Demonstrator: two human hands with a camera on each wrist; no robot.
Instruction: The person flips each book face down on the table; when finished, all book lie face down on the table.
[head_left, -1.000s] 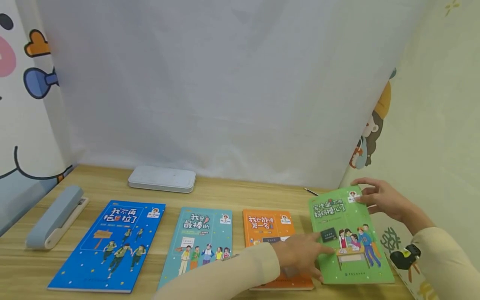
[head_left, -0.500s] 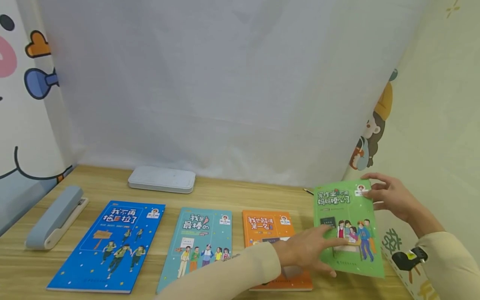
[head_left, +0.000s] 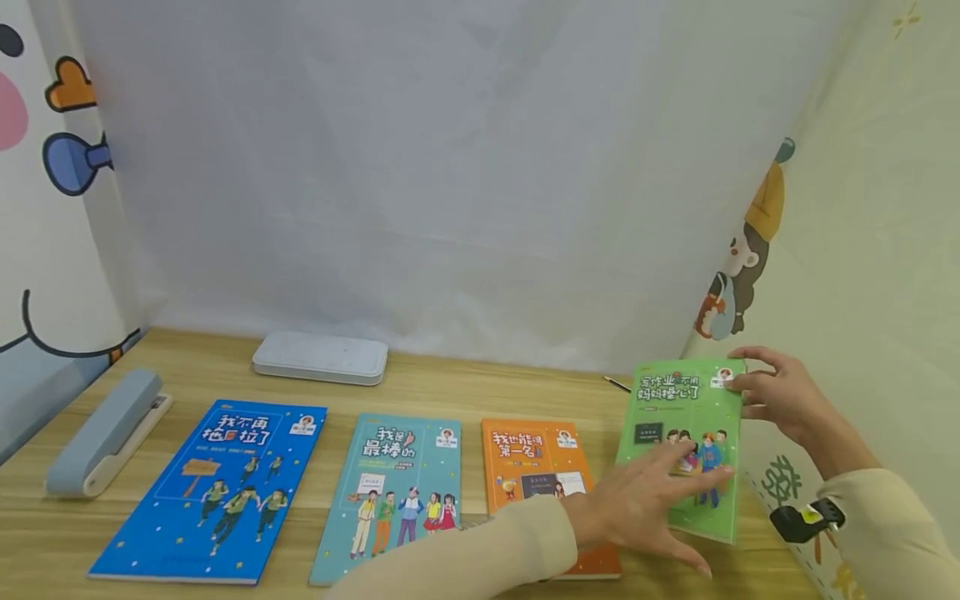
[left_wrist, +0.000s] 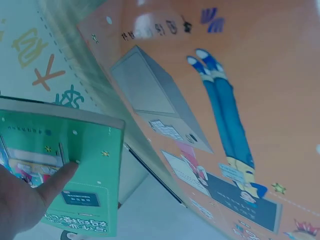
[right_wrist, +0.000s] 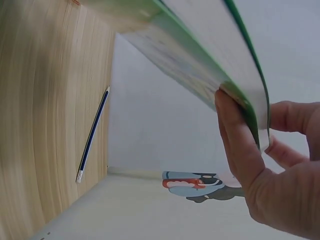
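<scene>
In the head view my right hand [head_left: 787, 404] pinches a green picture-covered book [head_left: 667, 417] by its upper right corner. The right wrist view shows thumb and fingers of the right hand [right_wrist: 280, 185] on opposite covers of the green book [right_wrist: 190, 65], its page edges facing the camera. My left hand [head_left: 637, 500] spreads over the lower front cover, fingers extended and thumb apart. A straight finger of the left hand [left_wrist: 22, 205] lies against the cover in the left wrist view. Under the left forearm lies an orange book [head_left: 536, 450], partly hidden.
A teal book [head_left: 408, 467] and a blue book [head_left: 217, 500] lie to the left on the wooden table [head_left: 480, 387]. A stapler [head_left: 105, 433] stands at the far left, with a pale flat case [head_left: 322, 357] at the back. A pencil [head_left: 617, 383] lies behind the green book.
The green book's lower edge has risen and swung left, and its top has shifted right. My left hand has moved right across its cover; my right hand keeps its pinch.
</scene>
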